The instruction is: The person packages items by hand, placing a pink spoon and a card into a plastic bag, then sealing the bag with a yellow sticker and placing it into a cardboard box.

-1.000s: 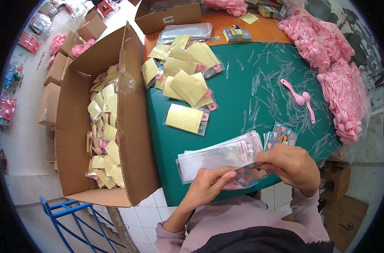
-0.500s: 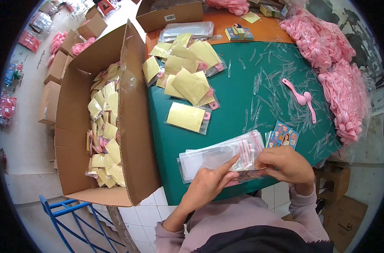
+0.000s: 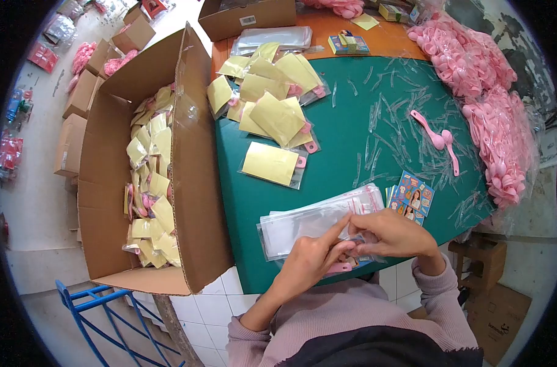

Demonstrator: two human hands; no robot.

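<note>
At the near edge of the green table, a clear plastic bag (image 3: 363, 259) holds a printed blue card and a pink spoon (image 3: 338, 268). My left hand (image 3: 312, 260) grips it from the left, index finger stretched toward the right hand. My right hand (image 3: 391, 233) is closed on the bag's upper edge, fingertips meeting those of the left. Under and beyond the hands lies a stack of clear bags (image 3: 291, 232) with red-lined flaps. Just past my right hand sit printed blue cards (image 3: 415, 192). The pinched edge is partly hidden by my fingers.
A large cardboard box (image 3: 199, 183) full of packed bags stands left. Filled bags with yellow card backs (image 3: 269, 162) lie beside it. Clear plastic strips (image 3: 382, 131) and two pink spoons (image 3: 437, 140) are scattered right, near bundled pink spoons (image 3: 498, 140).
My right hand has moved left along the bag's edge to meet my left hand. More of the blue cards and of the pink spoon's handle now shows.
</note>
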